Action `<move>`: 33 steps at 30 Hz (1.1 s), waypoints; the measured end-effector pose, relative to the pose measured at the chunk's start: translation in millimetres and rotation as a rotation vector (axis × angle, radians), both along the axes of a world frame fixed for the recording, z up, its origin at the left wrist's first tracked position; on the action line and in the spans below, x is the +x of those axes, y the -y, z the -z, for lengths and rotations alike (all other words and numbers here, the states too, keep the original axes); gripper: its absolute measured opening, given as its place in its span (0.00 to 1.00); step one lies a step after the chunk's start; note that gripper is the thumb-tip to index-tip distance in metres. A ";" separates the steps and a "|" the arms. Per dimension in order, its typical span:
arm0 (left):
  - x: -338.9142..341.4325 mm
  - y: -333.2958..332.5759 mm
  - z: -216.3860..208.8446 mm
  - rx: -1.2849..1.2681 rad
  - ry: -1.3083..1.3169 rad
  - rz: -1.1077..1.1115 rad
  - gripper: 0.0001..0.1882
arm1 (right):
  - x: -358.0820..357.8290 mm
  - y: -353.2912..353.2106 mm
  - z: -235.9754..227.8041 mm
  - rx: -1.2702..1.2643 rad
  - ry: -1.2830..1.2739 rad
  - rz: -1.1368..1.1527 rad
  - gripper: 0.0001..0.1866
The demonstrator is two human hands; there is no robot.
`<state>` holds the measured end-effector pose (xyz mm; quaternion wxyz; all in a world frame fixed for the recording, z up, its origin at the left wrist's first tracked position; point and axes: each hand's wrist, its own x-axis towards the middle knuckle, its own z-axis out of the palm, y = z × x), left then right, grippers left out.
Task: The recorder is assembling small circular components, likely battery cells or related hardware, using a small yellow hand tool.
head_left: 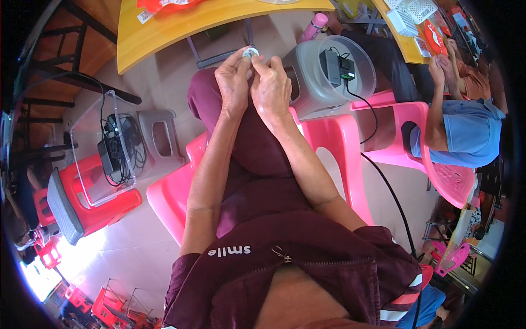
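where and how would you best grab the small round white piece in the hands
Probably pinch the small round white piece at its far rim, coming from the yellow table side: the left hand and right hand cover part of its near side, while the curved far edge looks uncovered. Its thickness is too small to tell.

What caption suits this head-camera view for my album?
A bare left hand and bare right hand hold a small, round white piece between them, near a smooth yellow tabletop.
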<state>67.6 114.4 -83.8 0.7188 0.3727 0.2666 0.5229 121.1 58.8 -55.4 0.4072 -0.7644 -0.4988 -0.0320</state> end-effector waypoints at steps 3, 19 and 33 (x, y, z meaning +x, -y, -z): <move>-2.1 -3.5 6.3 -0.010 -0.012 0.007 0.12 | 2.8 1.1 -3.9 -0.037 0.019 -0.006 0.09; -2.0 -11.8 8.2 -0.147 0.035 0.089 0.13 | 13.1 8.2 -4.8 -0.025 0.103 -0.018 0.07; -1.9 -7.4 4.4 -0.142 0.046 0.050 0.10 | 11.5 4.3 -0.8 -0.071 0.118 -0.028 0.08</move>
